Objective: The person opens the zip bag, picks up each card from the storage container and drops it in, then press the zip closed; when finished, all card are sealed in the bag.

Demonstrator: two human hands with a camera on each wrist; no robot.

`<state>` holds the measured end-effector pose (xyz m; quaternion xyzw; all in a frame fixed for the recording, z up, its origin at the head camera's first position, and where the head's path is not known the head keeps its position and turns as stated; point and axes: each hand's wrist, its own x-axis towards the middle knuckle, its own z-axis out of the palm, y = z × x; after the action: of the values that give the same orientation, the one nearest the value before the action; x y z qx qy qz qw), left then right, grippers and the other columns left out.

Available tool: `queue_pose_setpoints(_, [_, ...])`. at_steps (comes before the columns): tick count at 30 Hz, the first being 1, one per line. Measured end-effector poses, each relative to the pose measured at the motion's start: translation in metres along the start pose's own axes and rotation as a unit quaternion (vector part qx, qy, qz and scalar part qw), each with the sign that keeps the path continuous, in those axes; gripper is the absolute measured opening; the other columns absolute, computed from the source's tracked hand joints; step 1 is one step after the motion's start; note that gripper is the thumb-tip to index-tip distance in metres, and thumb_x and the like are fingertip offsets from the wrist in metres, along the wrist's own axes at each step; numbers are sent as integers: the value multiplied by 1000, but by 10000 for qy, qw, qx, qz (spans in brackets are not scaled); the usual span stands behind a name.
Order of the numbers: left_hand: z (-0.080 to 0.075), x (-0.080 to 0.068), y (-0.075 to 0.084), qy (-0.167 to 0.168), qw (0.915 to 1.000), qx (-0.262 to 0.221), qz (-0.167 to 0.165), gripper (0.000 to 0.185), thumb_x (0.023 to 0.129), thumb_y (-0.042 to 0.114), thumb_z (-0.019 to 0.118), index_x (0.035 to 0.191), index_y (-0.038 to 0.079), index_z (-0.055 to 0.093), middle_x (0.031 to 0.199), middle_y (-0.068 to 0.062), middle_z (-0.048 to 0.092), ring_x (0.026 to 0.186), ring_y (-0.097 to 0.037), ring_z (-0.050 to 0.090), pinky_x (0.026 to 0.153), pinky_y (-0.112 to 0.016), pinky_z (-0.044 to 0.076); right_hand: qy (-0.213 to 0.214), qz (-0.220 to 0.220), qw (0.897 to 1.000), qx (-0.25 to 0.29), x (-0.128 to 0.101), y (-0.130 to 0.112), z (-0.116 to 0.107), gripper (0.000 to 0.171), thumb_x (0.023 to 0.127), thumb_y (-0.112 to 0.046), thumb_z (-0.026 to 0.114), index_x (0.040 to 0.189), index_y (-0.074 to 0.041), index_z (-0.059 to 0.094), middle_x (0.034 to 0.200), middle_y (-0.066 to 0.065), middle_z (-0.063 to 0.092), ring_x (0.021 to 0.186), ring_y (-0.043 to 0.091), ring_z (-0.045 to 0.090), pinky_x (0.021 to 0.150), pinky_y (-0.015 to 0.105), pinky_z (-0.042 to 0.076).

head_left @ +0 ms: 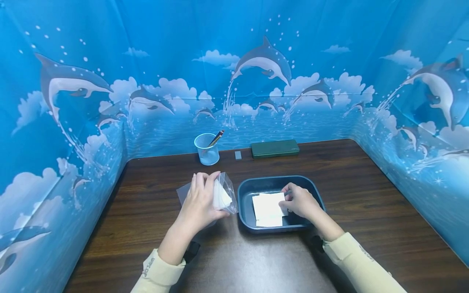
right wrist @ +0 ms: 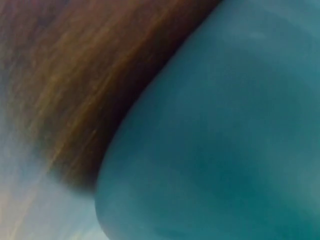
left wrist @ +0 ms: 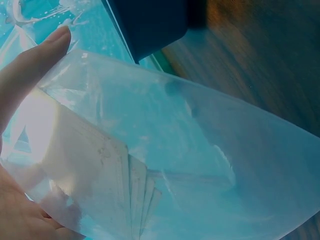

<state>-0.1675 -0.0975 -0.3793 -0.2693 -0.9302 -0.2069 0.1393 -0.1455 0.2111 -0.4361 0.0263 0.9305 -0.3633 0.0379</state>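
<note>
My left hand (head_left: 199, 201) holds a clear plastic bag (head_left: 228, 189) left of the tray, thumb below and fingers above. Inside the bag, a stack of white cards (left wrist: 85, 150) is fanned at one end in the left wrist view. A dark blue-grey tray (head_left: 278, 179) lies on the table with several white cards (head_left: 265, 207) in it, overlapping. Over the tray's right side, my right hand (head_left: 301, 202) pinches a card at the right edge of that pile. The right wrist view shows only the blurred tray wall (right wrist: 210, 150), not the fingers.
Behind the tray lie a green case (head_left: 275, 149) and a small grey piece (head_left: 238, 155). A light blue mesh cup (head_left: 207, 152) with pencils stands at the back. A translucent sheet (head_left: 182, 192) shows behind my left hand. A dolphin curtain (head_left: 176, 49) surrounds the wooden table (head_left: 146, 219).
</note>
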Motion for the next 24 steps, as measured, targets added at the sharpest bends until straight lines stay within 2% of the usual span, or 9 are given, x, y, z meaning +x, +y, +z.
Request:
queue_pose_setpoints(4, [0,1,1,4,10000,17,-12,116,49,39,96,143,9,35,123,-17,41,125,-40,34,100,-57,37,190,-63,9996,200,1,-1,-1,22,87,-17,72,104,-7,62,79,1,65,59,15,62,55,32,47])
queue_pose_setpoints(7, [0,1,1,0,10000,22,-19,116,49,39,96,143,9,35,123,-18,41,125,-41,34,99,-57,37,322,-212,9986,374,0,-2,-3,18,89,-15,70,104,-8,64,73,2,63,57,18,62,50,31,45])
queue_pose_setpoints(12, [1,0,0,2,10000,22,-18,116,49,40,96,143,10,34,123,-17,41,125,-39,35,99,-57,37,802,-618,9938,454,-4,-12,-11,18,90,-15,69,108,-13,68,69,1,60,53,22,59,41,28,39])
queue_pose_setpoints(18, [1,1,0,7,10000,24,-43,116,49,39,96,143,10,34,124,-17,40,125,-39,34,98,-57,38,1727,-1062,9786,361,-11,-32,-21,21,88,-19,72,109,-19,72,72,-6,63,50,18,50,40,28,36])
queue_pose_setpoints(24, [1,0,-1,16,10000,21,-12,116,49,39,96,143,11,34,124,-17,40,124,-39,35,99,-57,38,2314,-1423,9598,709,-17,-50,-27,18,84,-19,76,102,-18,73,73,-11,67,51,15,49,42,27,36])
